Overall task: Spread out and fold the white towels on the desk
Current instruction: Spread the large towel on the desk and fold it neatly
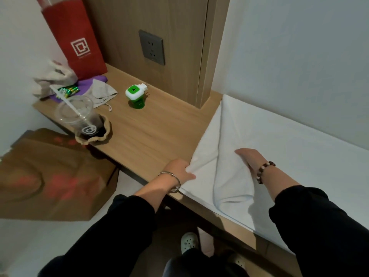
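White towel (229, 176) lies half-spread at the desk's (155, 132) right end. Left hand (179, 170) pinches its near-left edge; right hand (246, 156) presses flat (holding nothing). Recommend pulling the edge taut before flattening the loose fold.

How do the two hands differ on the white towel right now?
The left hand pinches the white cloth towel at its near-left edge; the right hand lies flatter on the towel's middle fold. The left wrist carries a thin silver metal bangle, the right a brown-and-white beaded bracelet. Both touch the same towel.
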The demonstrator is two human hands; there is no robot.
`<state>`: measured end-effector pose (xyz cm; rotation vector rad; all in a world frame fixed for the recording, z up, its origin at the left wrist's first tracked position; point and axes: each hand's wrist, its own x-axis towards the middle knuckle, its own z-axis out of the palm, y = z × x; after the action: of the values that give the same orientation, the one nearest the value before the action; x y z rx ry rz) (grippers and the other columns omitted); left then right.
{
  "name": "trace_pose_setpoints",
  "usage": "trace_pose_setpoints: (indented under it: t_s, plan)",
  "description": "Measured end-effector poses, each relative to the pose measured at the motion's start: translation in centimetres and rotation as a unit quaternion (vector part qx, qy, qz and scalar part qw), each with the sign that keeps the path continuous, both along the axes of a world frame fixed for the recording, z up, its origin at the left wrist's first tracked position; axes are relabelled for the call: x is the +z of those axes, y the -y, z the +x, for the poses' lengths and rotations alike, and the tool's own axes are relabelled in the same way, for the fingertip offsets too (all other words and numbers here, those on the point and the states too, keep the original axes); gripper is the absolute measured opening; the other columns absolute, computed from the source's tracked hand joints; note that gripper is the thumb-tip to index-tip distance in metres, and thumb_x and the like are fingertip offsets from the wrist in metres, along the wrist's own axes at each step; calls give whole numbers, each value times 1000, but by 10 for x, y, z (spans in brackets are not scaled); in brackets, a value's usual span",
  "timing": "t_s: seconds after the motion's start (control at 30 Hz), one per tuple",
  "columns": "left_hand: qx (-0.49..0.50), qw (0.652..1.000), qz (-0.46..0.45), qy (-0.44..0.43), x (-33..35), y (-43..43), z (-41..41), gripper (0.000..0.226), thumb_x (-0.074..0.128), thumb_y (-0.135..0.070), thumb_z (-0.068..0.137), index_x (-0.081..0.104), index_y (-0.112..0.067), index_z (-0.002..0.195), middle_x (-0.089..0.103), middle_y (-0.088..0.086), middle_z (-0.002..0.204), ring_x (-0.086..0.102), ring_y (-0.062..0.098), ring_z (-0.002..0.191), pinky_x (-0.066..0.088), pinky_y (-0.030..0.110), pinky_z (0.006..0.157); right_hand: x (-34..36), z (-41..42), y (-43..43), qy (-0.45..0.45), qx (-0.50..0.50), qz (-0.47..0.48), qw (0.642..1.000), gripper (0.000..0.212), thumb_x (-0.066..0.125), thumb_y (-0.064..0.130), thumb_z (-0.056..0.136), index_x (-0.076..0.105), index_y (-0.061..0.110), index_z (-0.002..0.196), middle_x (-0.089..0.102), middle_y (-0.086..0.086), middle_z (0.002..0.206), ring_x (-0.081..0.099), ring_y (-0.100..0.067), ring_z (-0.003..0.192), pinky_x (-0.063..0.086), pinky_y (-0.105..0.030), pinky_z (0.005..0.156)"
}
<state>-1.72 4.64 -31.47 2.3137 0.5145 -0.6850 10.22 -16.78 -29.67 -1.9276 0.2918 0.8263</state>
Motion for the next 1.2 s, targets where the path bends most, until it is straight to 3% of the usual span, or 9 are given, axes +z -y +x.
trace_pose_setpoints:
  t_s: [0.13, 0.23, 0.37, 0.5, 0.63, 0.73, 0.9, 1.03, 1.2]
  plan:
    - [-62, 990, -2, -126, 6, -14, 1, 32, 64, -39, 86, 65, -7, 86, 69, 13, 76, 60, 19, 53, 47, 24, 49, 2, 3, 3, -57, -56, 24, 997, 35, 63, 24, 86, 62, 1, 111, 65, -19, 108, 63, -33, 92, 49, -45, 93]
    - [-2, 998, 42, -44, 16, -8, 33, 57, 49, -54, 90, 67, 0, 89, 68, 19, 90, 65, 29, 82, 47, 30, 68, 1, 9, -5, -56, -28, -18, 998, 39, 63, 26, 84, 60, 0, 112, 65, -20, 111, 62, -37, 102, 46, -51, 98]
    - [54, 996, 65, 27, 14, 11, 73, 40, 55, -45, 88, 62, -7, 78, 57, 8, 76, 57, 28, 75, 38, 27, 59, 0, 14, -8, -51, -10, -53, 997, 30, 61, 26, 85, 61, 1, 100, 66, -18, 103, 63, -36, 99, 48, -45, 90]
    - [0, 993, 108, 36, 6, 23, 85, 12, 55, -23, 83, 60, -11, 83, 64, 8, 89, 55, 27, 76, 42, 28, 65, -6, 17, -8, -37, 14, -61, 997, 21, 57, 27, 88, 56, 5, 88, 60, -9, 82, 56, -26, 74, 43, -31, 69]
    - [73, 995, -10, 72, 2, -1, 89, 18, 56, -10, 79, 58, -12, 61, 58, 10, 67, 54, 28, 69, 43, 29, 63, -9, 21, 0, -45, 21, -42, 998, 28, 58, 24, 88, 62, -1, 100, 64, -21, 111, 59, -37, 106, 43, -46, 100]
    - [178, 977, -100, 61, -4, -10, 87, 28, 61, -6, 79, 52, -14, 54, 51, 6, 59, 50, 24, 63, 50, 36, 64, -10, 22, 4, -68, 13, -24, 997, 26, 61, 23, 87, 62, 2, 102, 62, -23, 117, 57, -39, 111, 41, -51, 103]
    - [117, 993, 19, 24, -3, 2, 83, 34, 52, -31, 90, 65, 0, 88, 65, 21, 93, 61, 35, 91, 48, 35, 78, -11, 21, -4, -29, 43, -41, 998, 24, 56, 22, 91, 60, 3, 105, 60, -19, 120, 56, -36, 111, 41, -46, 103]
    - [137, 987, -46, -74, -2, -2, 67, 63, 58, -59, 81, 61, -4, 111, 65, 14, 105, 63, 30, 90, 48, 30, 64, -11, 22, -8, 17, 93, -85, 992, 36, 48, 22, 96, 57, -5, 117, 55, -19, 126, 50, -34, 116, 36, -36, 96]
    - [162, 972, -127, -112, -9, -15, 36, 46, 63, -44, 85, 62, -7, 112, 65, 10, 111, 62, 29, 104, 51, 40, 92, -11, 22, -9, 28, 125, -110, 986, 39, 46, 23, 97, 54, -2, 125, 50, -16, 134, 46, -31, 121, 32, -30, 91]
